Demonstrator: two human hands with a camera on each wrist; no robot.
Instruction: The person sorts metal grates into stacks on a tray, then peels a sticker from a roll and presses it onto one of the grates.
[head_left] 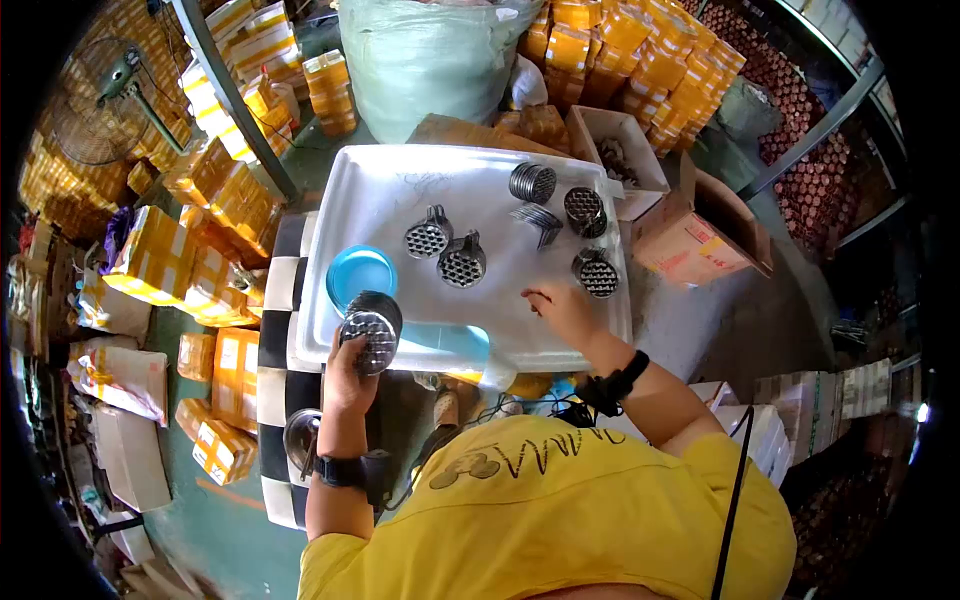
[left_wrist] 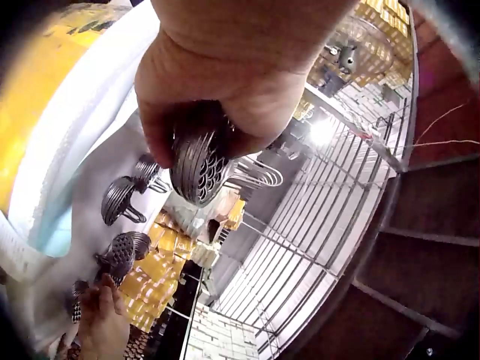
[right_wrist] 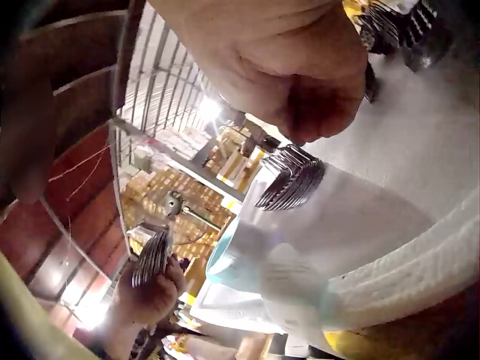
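Observation:
My left hand (head_left: 349,380) grips a stack of round perforated metal discs (head_left: 371,335) over the near left of the white tray (head_left: 520,330). In the left wrist view, wire loops (left_wrist: 259,174) stick out behind the gripped stack (left_wrist: 199,172). My right hand (head_left: 570,315) hovers over the tray's right half, fingers loosely bent, with nothing seen in them. Two more stacks lie mid-tray, one disc stack (head_left: 428,236) beside another stack (head_left: 463,264). Nearest the right hand is a stack at the right edge (head_left: 597,274). The right wrist view shows a mid-tray stack (right_wrist: 292,178) beyond the fingers.
A blue round dish (head_left: 361,276) sits at the tray's left. More discs (head_left: 532,183) lie at its far right. An open cardboard box (head_left: 700,240) and a white box (head_left: 620,150) stand beyond the right edge. A checkered surface (head_left: 275,385) borders the left.

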